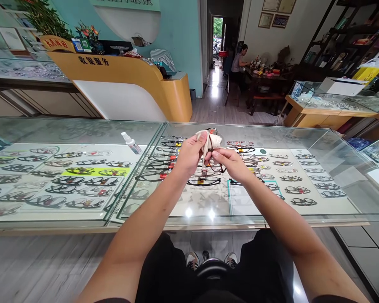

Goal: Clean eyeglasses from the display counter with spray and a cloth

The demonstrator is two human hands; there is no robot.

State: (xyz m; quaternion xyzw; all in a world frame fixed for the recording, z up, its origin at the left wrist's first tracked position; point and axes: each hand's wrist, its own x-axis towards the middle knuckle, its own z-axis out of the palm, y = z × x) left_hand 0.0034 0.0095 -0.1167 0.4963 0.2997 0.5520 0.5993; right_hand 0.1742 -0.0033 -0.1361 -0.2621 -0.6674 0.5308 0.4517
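Above the glass display case, my left hand [191, 152] is closed on a cream cleaning cloth [215, 141], which is folded around part of a pair of dark-framed eyeglasses [221, 168]. The fingers of my right hand [229, 160] pinch the same eyeglasses from the right, close beside the cloth. Part of the frame hangs below my hands, and the cloth and fingers hide the rest. A white spray bottle [132, 143] stands on the glass top to the left of my hands, apart from them.
Rows of eyeglasses [80, 181] lie inside the glass display case [189, 219] under my arms. Behind it stands a curved wooden counter [120, 69] at the left. A seated person [238, 65] is at a dark table in the back, and another glass case [331, 101] stands at the right.
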